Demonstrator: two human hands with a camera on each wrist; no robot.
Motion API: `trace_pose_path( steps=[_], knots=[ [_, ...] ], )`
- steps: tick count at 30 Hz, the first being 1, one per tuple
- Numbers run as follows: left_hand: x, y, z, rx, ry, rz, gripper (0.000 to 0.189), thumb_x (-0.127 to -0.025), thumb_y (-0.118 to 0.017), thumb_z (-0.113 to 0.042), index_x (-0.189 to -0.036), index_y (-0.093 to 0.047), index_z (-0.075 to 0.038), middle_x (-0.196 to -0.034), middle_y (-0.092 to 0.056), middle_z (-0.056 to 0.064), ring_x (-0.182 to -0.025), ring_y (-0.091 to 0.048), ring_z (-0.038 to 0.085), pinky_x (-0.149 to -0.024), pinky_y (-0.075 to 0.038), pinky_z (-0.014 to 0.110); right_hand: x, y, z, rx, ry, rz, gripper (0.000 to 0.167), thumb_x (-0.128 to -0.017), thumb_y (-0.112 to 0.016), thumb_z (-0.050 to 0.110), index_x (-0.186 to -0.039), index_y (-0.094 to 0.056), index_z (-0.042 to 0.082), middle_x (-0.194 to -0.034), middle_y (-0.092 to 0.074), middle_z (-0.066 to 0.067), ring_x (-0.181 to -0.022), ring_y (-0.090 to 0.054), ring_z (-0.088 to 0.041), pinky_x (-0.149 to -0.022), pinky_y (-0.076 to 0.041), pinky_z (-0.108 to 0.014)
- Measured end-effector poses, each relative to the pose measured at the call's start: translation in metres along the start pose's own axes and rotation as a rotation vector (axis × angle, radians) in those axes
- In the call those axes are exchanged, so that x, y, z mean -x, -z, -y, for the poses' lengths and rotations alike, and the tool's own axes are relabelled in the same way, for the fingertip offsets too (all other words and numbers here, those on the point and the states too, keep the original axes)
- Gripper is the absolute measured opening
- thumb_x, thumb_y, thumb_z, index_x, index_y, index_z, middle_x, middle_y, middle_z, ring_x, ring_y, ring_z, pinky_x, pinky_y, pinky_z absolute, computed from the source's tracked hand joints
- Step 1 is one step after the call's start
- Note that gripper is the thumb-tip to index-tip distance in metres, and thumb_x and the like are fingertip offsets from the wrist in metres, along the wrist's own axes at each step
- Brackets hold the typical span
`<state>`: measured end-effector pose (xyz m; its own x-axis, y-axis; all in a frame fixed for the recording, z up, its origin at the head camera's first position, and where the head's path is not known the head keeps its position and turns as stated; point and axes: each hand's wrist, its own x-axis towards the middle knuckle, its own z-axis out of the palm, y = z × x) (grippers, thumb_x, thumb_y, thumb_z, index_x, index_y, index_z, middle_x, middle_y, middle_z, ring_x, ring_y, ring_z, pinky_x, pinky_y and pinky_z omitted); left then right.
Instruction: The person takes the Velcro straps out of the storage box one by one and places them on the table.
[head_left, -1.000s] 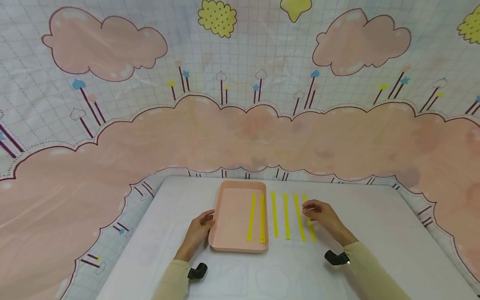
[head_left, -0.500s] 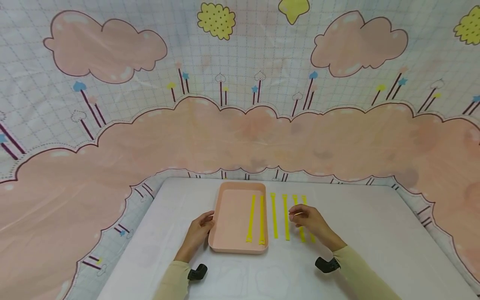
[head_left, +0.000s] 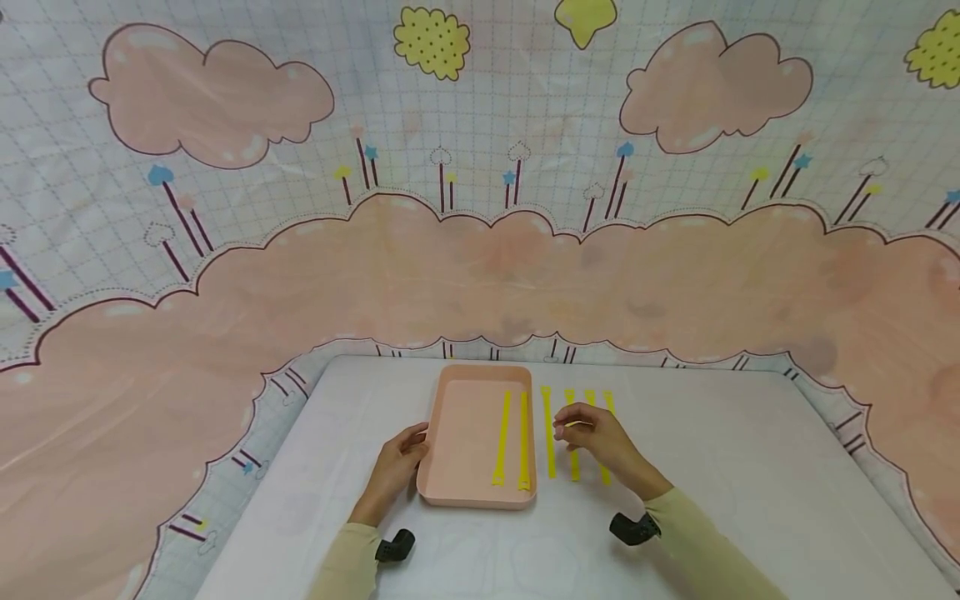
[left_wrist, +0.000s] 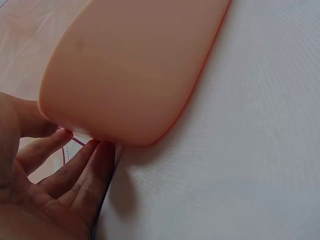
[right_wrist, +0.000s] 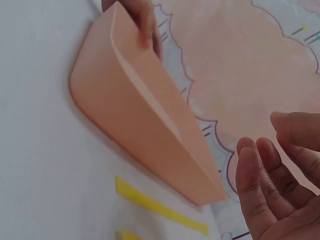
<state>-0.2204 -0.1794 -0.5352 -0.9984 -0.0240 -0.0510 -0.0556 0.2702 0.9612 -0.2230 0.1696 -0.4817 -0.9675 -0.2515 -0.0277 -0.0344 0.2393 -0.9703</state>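
Note:
My left hand grips the left side of a peach-coloured tray; in the left wrist view its fingers meet the tray's outer wall. Two flat yellow strips with notched ends lie lengthwise in the right part of the tray. Several similar strips stand in a row on the table right of it, the nearest strip just beside the tray. Above that row is my right hand, its fingers loosely bent and nothing between them. It partly hides the strips below.
The white table reaches back to a cloth backdrop printed with clouds. A black wrist camera sits at the right wrist, another black camera at the left.
My right hand has moved left across the row, from the rightmost strip toward the strip nearest the tray. My left hand and the tray have stayed in place.

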Motion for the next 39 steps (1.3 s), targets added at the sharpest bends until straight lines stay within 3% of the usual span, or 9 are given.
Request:
trace_pose_path(
  steps=[4, 11, 23, 31, 39],
  knots=[
    [0.000, 0.000, -0.001, -0.001, -0.001, -0.006, 0.041, -0.096, -0.058, -0.007, -0.137, -0.055, -0.002, -0.126, -0.062, 0.025, -0.114, -0.062, 0.032, -0.089, -0.055, 0.036, -0.004, -0.008, 0.005, -0.041, 0.043, 0.012, 0.031, -0.090, -0.070, 0.013, -0.114, -0.061, -0.004, -0.113, -0.064, -0.024, -0.092, -0.068, -0.018, -0.076, -0.057, -0.029],
    [0.001, 0.001, -0.001, 0.000, -0.006, -0.006, 0.042, -0.097, -0.058, -0.009, -0.138, -0.053, 0.000, -0.128, -0.060, 0.027, -0.116, -0.061, 0.035, -0.090, -0.055, 0.040, -0.012, -0.022, 0.011, -0.065, 0.048, 0.026, 0.031, -0.090, -0.070, 0.012, -0.115, -0.062, -0.004, -0.116, -0.063, -0.026, -0.099, -0.066, -0.035, -0.077, -0.057, -0.028],
    [-0.002, 0.000, 0.001, -0.009, -0.016, -0.010, 0.040, -0.096, -0.057, -0.005, -0.136, -0.056, -0.001, -0.127, -0.061, 0.027, -0.116, -0.061, 0.035, -0.090, -0.056, 0.037, -0.023, -0.039, 0.022, -0.035, 0.107, 0.091, 0.031, -0.092, -0.069, 0.014, -0.118, -0.061, -0.001, -0.117, -0.062, -0.024, -0.097, -0.066, -0.022, -0.078, -0.058, -0.030],
    [-0.003, -0.002, 0.001, -0.013, -0.006, -0.014, 0.040, -0.096, -0.057, -0.005, -0.136, -0.056, -0.002, -0.128, -0.061, 0.026, -0.118, -0.061, 0.036, -0.092, -0.055, 0.040, -0.030, -0.050, 0.026, 0.130, 0.212, 0.128, 0.025, -0.092, -0.069, 0.015, -0.114, -0.064, 0.003, -0.113, -0.065, -0.015, -0.098, -0.063, -0.018, -0.080, -0.055, -0.024],
    [-0.005, -0.002, 0.002, -0.013, -0.003, -0.007, 0.041, -0.096, -0.057, -0.006, -0.136, -0.056, -0.003, -0.128, -0.060, 0.026, -0.118, -0.061, 0.036, -0.091, -0.055, 0.040, -0.036, -0.059, 0.029, 0.327, 0.304, 0.165, 0.019, -0.091, -0.070, 0.015, -0.109, -0.065, 0.010, -0.111, -0.066, -0.016, -0.096, -0.062, -0.018, -0.077, -0.052, -0.023]
  ],
)
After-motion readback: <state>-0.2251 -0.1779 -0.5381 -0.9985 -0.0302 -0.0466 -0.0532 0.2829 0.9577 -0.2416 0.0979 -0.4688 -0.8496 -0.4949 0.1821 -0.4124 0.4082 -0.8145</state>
